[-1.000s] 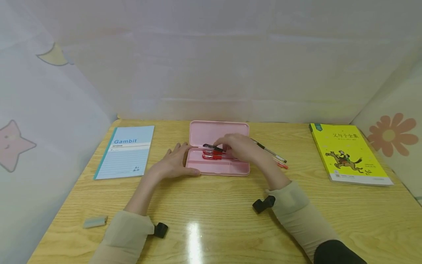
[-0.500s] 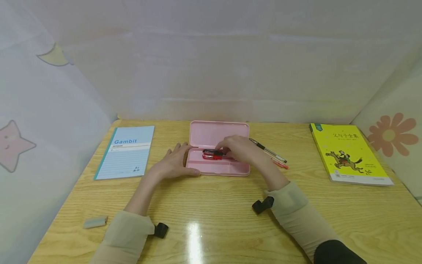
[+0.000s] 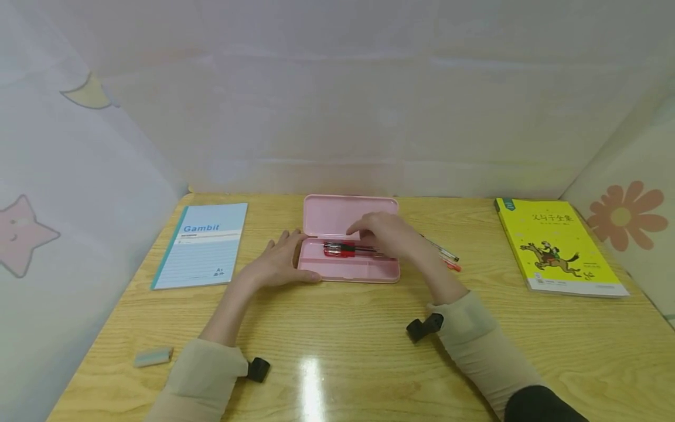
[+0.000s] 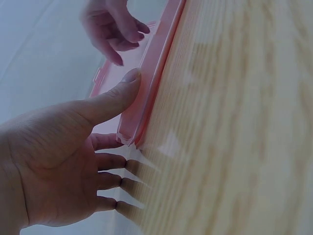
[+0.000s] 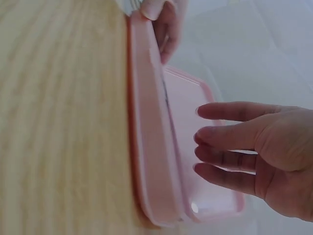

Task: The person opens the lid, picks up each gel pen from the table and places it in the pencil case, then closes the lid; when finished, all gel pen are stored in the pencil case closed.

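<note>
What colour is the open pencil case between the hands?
Pale pink, tray and lid alike; the pencil case shows best in the head view.

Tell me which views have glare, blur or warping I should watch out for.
Head view: a bright streak of glare on the table near the person, and wide-angle bending toward the edges; the pink pencil case stays sharp. Left wrist view: the table grain is smeared and soft, the left hand clearer. Right wrist view: the case rim and right hand slightly soft.

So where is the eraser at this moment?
In the head view the eraser lies on the table's near left corner, beside the left sleeve, far from the case.
</note>
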{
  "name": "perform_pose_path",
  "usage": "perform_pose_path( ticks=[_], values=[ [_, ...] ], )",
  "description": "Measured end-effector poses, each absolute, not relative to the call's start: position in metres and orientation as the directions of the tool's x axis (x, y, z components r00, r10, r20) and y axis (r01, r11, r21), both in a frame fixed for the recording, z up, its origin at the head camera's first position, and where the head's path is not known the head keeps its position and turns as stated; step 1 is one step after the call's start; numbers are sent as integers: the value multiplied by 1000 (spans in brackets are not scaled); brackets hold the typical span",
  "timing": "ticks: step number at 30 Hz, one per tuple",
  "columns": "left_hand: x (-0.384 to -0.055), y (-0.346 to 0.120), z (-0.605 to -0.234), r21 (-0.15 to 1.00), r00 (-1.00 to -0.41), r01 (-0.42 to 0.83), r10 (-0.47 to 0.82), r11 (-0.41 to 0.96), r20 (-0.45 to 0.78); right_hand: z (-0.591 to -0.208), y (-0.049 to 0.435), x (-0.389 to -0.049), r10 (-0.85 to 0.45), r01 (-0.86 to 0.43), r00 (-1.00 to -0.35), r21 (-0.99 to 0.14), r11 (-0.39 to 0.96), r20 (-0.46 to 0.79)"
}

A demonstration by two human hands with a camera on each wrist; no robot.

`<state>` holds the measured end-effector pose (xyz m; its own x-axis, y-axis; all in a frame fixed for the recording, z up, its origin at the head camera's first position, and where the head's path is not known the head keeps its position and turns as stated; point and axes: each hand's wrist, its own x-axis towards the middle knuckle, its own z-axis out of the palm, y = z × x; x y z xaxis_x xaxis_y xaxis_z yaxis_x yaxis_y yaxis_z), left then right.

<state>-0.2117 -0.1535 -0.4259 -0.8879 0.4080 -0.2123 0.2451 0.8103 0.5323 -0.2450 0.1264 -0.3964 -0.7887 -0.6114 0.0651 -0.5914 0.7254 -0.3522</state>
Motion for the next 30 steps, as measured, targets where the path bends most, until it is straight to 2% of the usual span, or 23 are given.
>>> perform_pose_path(
  ticks=[4, 11, 17, 30],
  values=[
    [-212, -152, -428, 543, -887, 251, 415, 801, -202, -393, 148, -248, -595, -579, -793, -463, 671, 130],
    [-210, -152, -428, 548, -887, 248, 414, 799, -202, -381, 191, -240, -471, -459, -871, -574, 678, 141],
    [-210, -154, -425, 538, -890, 252, 411, 804, -197, -383, 225, -239, -415, -418, -896, -609, 674, 156],
    [-211, -154, -427, 538, -889, 254, 413, 804, -198, -405, 272, -243, -397, -377, -912, -583, 719, 101]
  ],
)
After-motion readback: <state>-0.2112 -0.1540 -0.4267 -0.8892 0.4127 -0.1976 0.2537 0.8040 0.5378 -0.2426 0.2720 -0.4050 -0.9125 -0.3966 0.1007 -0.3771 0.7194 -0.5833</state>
